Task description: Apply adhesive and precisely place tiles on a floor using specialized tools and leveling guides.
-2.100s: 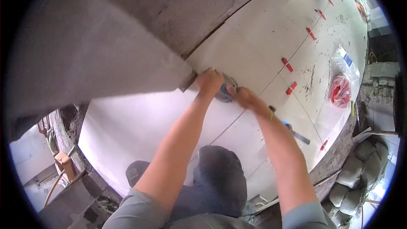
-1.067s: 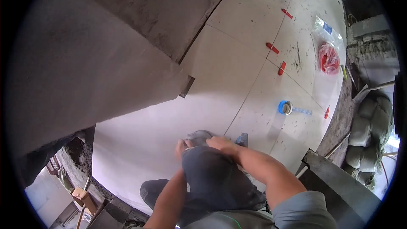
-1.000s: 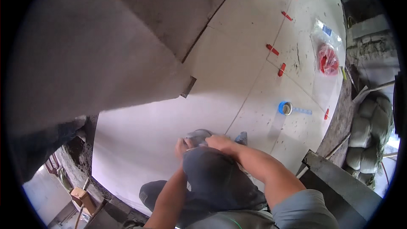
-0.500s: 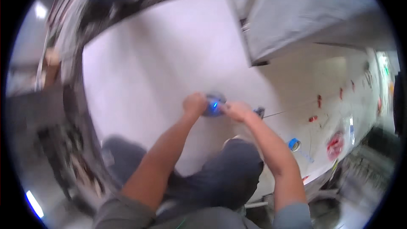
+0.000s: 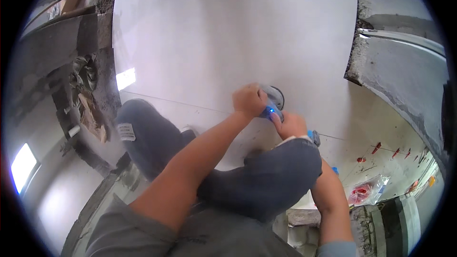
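In front of my bent knees, both hands are on a handheld suction-cup tool [image 5: 276,98] with a round grey pad and a small blue light. My left hand [image 5: 248,100] is closed around its left side. My right hand [image 5: 291,124] grips the near right end, thumb lying close to the light. The pad's underside is hidden, so I cannot tell whether it touches the large pale floor tile [image 5: 228,33]. A thin joint line runs across the floor just on my side of the tool.
A small grey and blue item [image 5: 314,137] lies beside my right wrist. Farther right are red tile clips [image 5: 376,148] along a joint and a clear plastic bag [image 5: 366,192] with red pieces inside. Rough concrete edges [image 5: 353,69] border the tile, with rubble [image 5: 90,114] on the left.
My view has turned and shifted, and is sharper now. Both hands stay on the tool, which appears farther right, its round pad now more visible on the far side.
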Available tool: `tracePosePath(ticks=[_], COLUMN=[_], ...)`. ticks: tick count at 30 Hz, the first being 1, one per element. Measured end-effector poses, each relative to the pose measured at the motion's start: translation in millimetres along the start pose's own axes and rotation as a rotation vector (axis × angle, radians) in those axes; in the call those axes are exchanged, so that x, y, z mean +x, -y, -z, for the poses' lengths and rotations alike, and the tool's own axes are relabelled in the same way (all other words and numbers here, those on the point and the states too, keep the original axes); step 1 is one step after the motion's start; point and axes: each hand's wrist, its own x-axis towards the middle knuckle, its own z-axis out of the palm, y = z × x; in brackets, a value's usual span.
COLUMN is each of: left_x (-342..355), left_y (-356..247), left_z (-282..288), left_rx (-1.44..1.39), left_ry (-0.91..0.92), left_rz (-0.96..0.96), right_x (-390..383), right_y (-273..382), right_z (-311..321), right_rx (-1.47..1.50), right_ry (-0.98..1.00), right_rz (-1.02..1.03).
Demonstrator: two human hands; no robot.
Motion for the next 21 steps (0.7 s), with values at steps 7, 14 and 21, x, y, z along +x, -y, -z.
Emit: tracePosePath(ticks=[7, 14, 21], left_x=[-2, 14, 28], left_y=[3, -9, 10], left_z=[-2, 28, 15], left_rx=[-0.13, -0.169, -0.216], left_ry=[-0.036, -0.056, -0.066], left_rz=[0.005, 0.03, 0.133], right_x=[-13, 7, 46], right_y=[34, 12, 2], right_z=[20, 18, 33], right_rx=[0.164, 0.46, -0.121], right_ry=[0.011, 0.115, 0.068], right_rz=[-0.163, -0.123, 0.069])
